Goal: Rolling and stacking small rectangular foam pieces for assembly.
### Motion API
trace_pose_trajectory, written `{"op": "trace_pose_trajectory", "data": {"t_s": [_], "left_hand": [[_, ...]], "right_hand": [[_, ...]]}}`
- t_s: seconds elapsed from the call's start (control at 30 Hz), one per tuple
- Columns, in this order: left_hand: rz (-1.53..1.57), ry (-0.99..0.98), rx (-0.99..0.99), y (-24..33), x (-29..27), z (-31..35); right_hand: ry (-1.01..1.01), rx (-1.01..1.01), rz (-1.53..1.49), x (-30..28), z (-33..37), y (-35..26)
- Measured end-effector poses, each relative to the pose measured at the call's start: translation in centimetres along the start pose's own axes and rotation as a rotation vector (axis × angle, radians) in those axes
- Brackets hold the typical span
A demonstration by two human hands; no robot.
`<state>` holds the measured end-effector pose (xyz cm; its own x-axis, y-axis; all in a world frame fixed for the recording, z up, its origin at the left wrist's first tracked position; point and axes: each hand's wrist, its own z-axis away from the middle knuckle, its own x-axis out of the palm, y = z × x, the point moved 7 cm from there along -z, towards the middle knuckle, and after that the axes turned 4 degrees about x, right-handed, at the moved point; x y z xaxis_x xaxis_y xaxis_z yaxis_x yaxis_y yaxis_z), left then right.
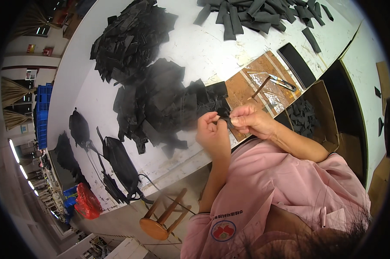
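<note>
My left hand and my right hand meet over the table's near edge, fingertips almost touching. Both pinch a small black fabric piece, mostly covered by the fingers. Just beyond them lies a spread of flat black fabric pieces, trailing onto the brown board. On that board, a thin brown rod sticks up near my right hand. A pair of thread snips rests farther right on clear tape.
A taller black fabric heap sits far left, rolled dark grey fabric tubes far right. A black phone lies beside the board. Below the edge is a cardboard box of dark pieces. A black bag lies left; a wooden stool stands below.
</note>
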<state>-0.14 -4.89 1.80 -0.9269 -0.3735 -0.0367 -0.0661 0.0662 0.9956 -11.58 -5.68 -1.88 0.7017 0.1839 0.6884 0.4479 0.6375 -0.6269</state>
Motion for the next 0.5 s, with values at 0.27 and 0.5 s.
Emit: {"op": "trace_pose_trajectory", "data": {"t_s": [0.27,0.5], "left_hand": [[0.505,-0.272,-0.477,-1.9,1.7,1.0],[0.34,-0.635,-0.378,3.3,3.6,3.0]], "right_hand": [[0.114,0.017,0.059,-0.9,0.8,-0.4],[-0.031,-0.232,0.028,0.1,3.3,-2.9]]}}
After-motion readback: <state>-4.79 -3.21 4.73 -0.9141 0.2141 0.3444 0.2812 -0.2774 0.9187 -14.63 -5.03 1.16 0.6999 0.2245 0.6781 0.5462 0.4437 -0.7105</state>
